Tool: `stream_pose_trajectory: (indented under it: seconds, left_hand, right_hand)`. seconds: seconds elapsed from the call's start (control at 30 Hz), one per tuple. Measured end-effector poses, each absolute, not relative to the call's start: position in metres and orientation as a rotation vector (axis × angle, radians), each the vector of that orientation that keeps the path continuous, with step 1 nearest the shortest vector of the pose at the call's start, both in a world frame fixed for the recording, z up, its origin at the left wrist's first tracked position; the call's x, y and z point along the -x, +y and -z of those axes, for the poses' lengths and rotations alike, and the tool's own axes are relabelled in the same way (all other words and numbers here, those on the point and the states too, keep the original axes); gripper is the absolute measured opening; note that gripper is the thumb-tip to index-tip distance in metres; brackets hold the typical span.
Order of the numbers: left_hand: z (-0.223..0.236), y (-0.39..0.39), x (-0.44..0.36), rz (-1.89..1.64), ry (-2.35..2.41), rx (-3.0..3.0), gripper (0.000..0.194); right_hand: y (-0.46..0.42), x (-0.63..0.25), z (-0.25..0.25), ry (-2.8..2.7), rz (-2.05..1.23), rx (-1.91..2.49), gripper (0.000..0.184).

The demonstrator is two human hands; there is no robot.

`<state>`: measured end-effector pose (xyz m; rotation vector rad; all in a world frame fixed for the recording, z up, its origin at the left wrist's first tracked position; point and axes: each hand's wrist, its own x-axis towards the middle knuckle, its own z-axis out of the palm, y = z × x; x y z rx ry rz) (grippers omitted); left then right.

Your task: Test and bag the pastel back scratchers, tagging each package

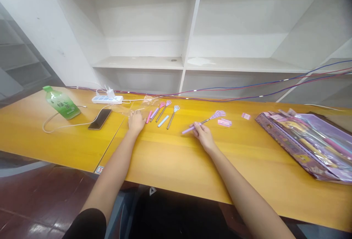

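My right hand [202, 134] is closed on the handle of a purple back scratcher [209, 119], which lies low over the yellow wooden table [176, 158] with its claw head pointing right. My left hand [135, 120] rests flat on the table with fingers stretched toward a clear plastic bag [137, 106]. Just right of that hand lie several small back scratchers [165, 112] in pink, purple and blue, spread side by side. Two small pink packets [224, 122] lie beyond the purple scratcher's head.
A green tea bottle [62, 103] lies at the left, beside a phone [100, 119] on a cable and a white power strip [107, 99]. A purple packaged toy set [310, 140] fills the right end. White shelves [189, 62] and wires run behind.
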<state>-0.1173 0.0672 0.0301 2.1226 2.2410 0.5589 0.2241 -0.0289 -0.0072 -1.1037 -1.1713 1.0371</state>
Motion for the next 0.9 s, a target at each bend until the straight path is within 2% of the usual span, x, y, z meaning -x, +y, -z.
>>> stream_pose_trajectory:
  seconds: [0.2, 0.4, 0.57, 0.67, 0.77, 0.9]
  left_hand:
    - [-0.036, 0.066, 0.117, -0.555, 2.205, -1.979, 0.038]
    - [-0.036, 0.068, 0.125, -0.600, 2.263, -2.064, 0.044]
    - [-0.035, 0.071, 0.133, -0.598, 2.214, -1.985, 0.018]
    - [-0.039, 0.072, 0.133, -0.673, 2.196, -2.012, 0.015]
    - [-0.045, 0.072, 0.129, -0.903, 2.129, -2.041, 0.019]
    - [-0.055, 0.062, 0.119, -1.496, 1.840, -1.942, 0.023]
  right_hand:
    - [-0.028, -0.225, 0.007, -1.165, -1.027, 1.099, 0.059]
    - [-0.026, -0.226, 0.008, -1.184, -1.038, 1.105, 0.059]
    - [-0.025, -0.227, 0.010, -1.188, -1.019, 1.109, 0.058]
    - [-0.025, -0.228, 0.009, -1.184, -1.010, 1.118, 0.057]
    - [-0.026, -0.227, 0.009, -1.176, -1.012, 1.116, 0.057]
    - [-0.029, -0.225, 0.005, -1.169, -1.004, 1.091, 0.055]
